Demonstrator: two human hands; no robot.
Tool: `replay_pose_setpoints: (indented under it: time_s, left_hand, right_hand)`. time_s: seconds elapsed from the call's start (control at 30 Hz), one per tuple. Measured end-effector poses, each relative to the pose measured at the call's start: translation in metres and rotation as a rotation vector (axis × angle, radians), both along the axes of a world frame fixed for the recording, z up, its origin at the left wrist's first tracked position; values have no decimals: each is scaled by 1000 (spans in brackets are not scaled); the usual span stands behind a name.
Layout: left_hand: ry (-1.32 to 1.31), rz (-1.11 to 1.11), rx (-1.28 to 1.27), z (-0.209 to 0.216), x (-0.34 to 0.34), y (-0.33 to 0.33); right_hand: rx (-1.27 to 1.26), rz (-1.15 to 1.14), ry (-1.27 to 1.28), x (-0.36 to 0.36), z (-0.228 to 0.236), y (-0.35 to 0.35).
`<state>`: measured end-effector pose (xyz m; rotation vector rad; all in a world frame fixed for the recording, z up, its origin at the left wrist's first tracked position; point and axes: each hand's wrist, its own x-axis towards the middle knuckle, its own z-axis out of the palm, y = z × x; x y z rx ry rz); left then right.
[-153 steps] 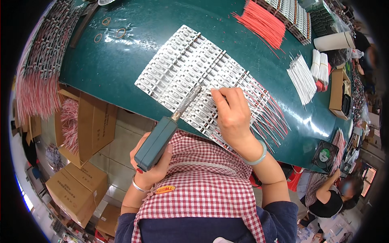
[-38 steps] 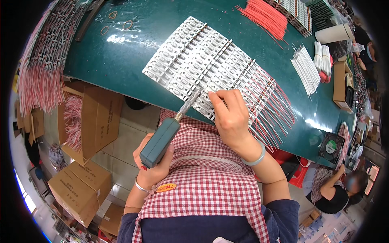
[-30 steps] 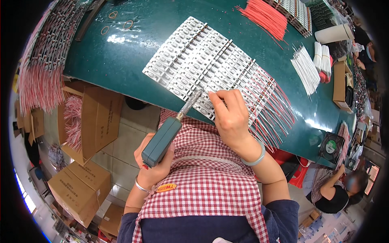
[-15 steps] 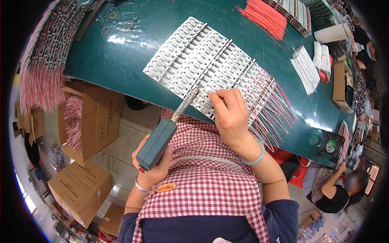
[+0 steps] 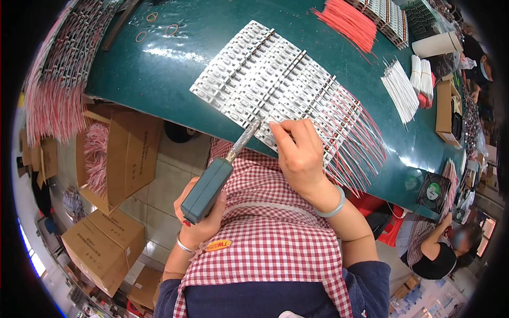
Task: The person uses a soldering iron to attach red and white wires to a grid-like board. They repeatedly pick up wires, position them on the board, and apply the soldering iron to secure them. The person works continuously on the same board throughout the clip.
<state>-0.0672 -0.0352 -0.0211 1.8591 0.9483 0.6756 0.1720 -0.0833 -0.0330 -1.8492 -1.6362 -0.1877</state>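
Hands | left [image 5: 210,218] wrapped round tool [image 5: 207,190] | right [image 5: 301,161] bent over strips [image 5: 265,74]

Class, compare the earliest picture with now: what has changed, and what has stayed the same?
The tip of the green-handled tool and the right hand have moved along the white panels toward their near edge, closer to the person. The left hand still grips the tool; whether the right pinches anything small is unclear. The panels, red wire bundle and white wire bundle lie as before; the whole view has shifted slightly.
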Motion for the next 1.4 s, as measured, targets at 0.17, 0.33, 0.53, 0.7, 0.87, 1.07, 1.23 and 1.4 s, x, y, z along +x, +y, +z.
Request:
replay_pose_setpoints:
  time_s: [0.17,0.33,0.53,0.7,0.87,1.07,1.23,1.4]
  left_hand:
    - [20,-40,50,4,3,2]
    - [32,-17,-2,4,6,1]
    - [56,-30,43,11,8,5]
    - [4,51,29,-1,0,-2]
    - [-118,233,-298,-5,-7,-12]
    - [-146,209,-243,-8,-10,-14]
    - [-152,195,-232,-8,-13,-13]
    - [-153,228,-370,3,-9,-13]
  right_hand:
    - [-2,27,-29,1,-3,0]
    - [-8,27,-45,1,-5,0]
    - [-18,31,-55,1,-3,0]
    - [-29,30,-51,1,-1,0]
    - [-35,25,-53,1,0,0]
    - [145,52,49,4,-2,1]
    - [60,-3,230,-3,4,-8]
    - [14,-30,141,-7,-1,-3]
